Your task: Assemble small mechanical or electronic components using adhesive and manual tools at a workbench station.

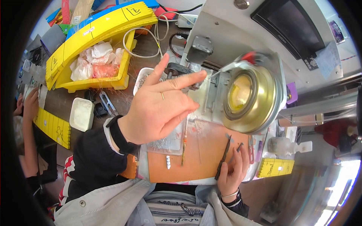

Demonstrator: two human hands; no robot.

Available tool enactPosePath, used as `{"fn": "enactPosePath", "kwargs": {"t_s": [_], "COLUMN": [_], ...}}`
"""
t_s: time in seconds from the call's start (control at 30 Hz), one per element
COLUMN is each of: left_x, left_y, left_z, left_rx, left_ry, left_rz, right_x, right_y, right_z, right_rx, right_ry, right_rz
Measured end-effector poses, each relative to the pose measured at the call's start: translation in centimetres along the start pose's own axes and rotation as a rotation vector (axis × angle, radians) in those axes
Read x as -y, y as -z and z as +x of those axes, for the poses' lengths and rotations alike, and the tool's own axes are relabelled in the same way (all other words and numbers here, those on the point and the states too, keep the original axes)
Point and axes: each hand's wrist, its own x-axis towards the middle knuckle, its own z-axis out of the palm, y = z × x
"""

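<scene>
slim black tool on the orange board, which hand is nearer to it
Right. The right hand is just to the right of the slim black tool, whether touching is hard to tell; the left hand is farther off, up and to the left in the picture.

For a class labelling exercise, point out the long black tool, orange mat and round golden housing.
Long black tool [223, 157]: head view, its middle.
Orange mat [201, 160]: head view, bare surface.
Round golden housing [261, 102]: head view, outer wall.
</scene>
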Motion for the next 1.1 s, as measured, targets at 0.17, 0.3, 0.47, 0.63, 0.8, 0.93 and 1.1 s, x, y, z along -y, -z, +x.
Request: {"fn": "enactPosePath", "kwargs": {"t_s": [0.17,0.3,0.47,0.63,0.8,0.93,1.1], "left_x": [-0.27,-0.27,0.00,-0.04,-0.08,-0.18,-0.09], "left_y": [-0.26,0.12,-0.05,0.05,0.06,0.07,-0.07], "left_z": [-0.08,-0.19,-0.36,-0.23,-0.34,-0.27,-0.26], "left_rx": [-0.001,0.096,0.086,0.096,0.091,0.084,0.067], "left_ry": [0.058,0.024,0.015,0.024,0.023,0.023,0.011], "left_rz": [-0.046,0.016,0.013,0.000,0.008,0.006,0.006], "right_x": [-0.02,-0.07,-0.08,0.01,0.13,0.21,0.25], "right_y": [0.18,0.24,0.13,0.50,0.35,0.33,0.33], "right_z": [0.14,0.30,0.35,0.49,0.44,0.40,0.45], "right_rx": [0.050,0.047,0.033,0.100,0.091,0.092,0.095], "right_ry": [-0.015,-0.010,-0.001,0.011,0.010,-0.004,0.002], "right_rz": [0.023,0.013,0.011,0.036,0.043,0.053,0.047]}}
